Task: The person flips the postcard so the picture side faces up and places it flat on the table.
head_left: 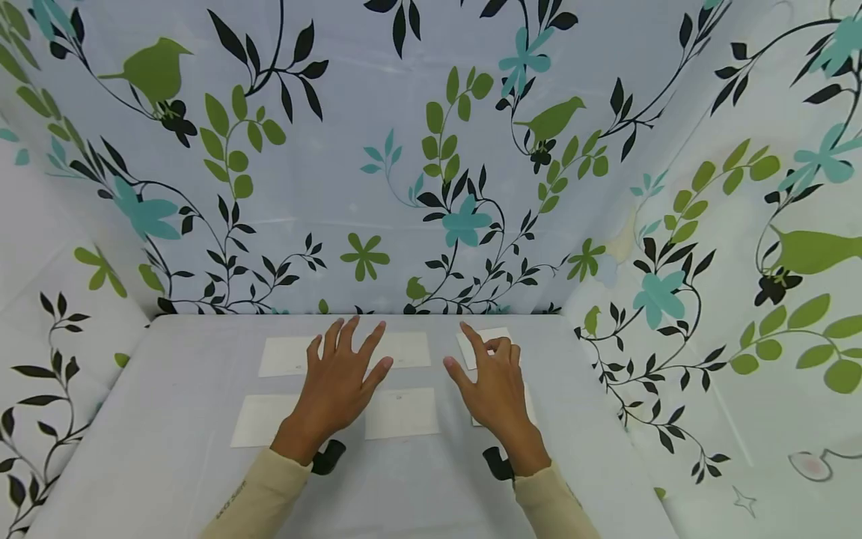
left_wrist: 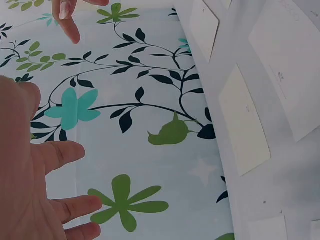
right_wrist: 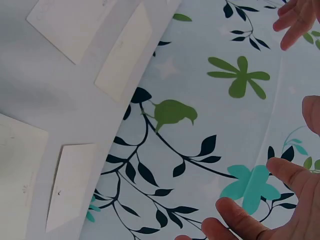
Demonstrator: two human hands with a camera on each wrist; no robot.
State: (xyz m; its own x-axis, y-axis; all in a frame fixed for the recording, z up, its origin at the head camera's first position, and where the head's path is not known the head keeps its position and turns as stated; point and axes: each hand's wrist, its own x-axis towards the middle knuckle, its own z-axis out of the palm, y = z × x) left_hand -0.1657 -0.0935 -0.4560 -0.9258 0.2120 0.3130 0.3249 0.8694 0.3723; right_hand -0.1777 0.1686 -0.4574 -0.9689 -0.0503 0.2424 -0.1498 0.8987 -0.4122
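Several white paper cards lie on the white table in two rows. My left hand hovers over the left part of them with its fingers spread, overlapping the back left card and the front left card. To its right are the back middle card and the front middle card. My right hand, fingers apart and slightly bent, covers much of the back right card and the front right card. Neither hand holds anything. Small faint marks show on some cards, too small to read.
The white tabletop ends at a back edge against a curtain printed with leaves, birds and flowers. Patterned fabric also hangs along the right side. A black strap piece is at the left wrist, another at the right.
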